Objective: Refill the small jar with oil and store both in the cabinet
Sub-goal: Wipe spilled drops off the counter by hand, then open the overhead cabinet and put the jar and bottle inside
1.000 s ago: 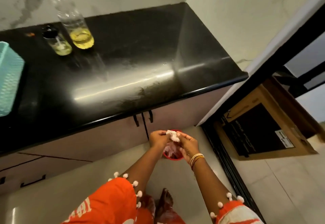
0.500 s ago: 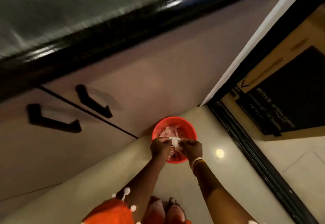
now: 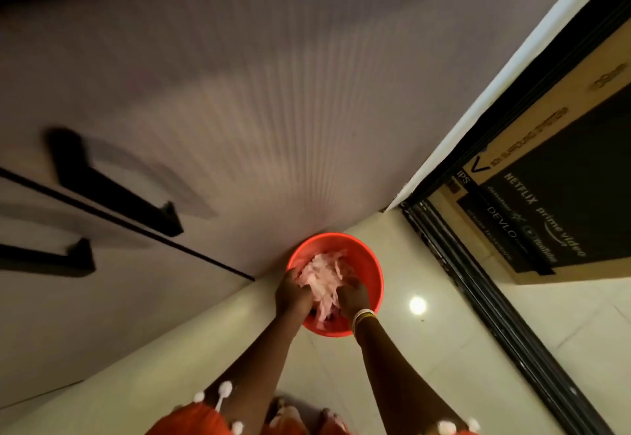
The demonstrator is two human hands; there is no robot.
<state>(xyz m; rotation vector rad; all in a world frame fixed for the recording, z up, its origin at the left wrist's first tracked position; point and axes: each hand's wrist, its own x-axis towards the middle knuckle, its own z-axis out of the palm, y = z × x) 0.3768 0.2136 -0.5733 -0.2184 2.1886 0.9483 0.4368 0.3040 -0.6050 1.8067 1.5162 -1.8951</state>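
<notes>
Head view showed both hands down in a red bin [image 3: 370, 264] on the floor, left hand [image 3: 293, 294] and right hand [image 3: 353, 296] pressed into crumpled pale scraps [image 3: 324, 272]; their grip was unclear. Jar and oil were out of sight; cabinet doors [image 3: 239, 127] were closed.

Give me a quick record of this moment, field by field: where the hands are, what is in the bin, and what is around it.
left hand: left hand inside the red bin, fingers down in the crumpled paper
right hand: right hand also in the bin, on the paper; grip hidden
bin: on the floor, against the base of the cabinet
cabinet: doors closed, two black handles at the left
oil bottle and jar: not in view
nearby: cardboard box to the right
</notes>
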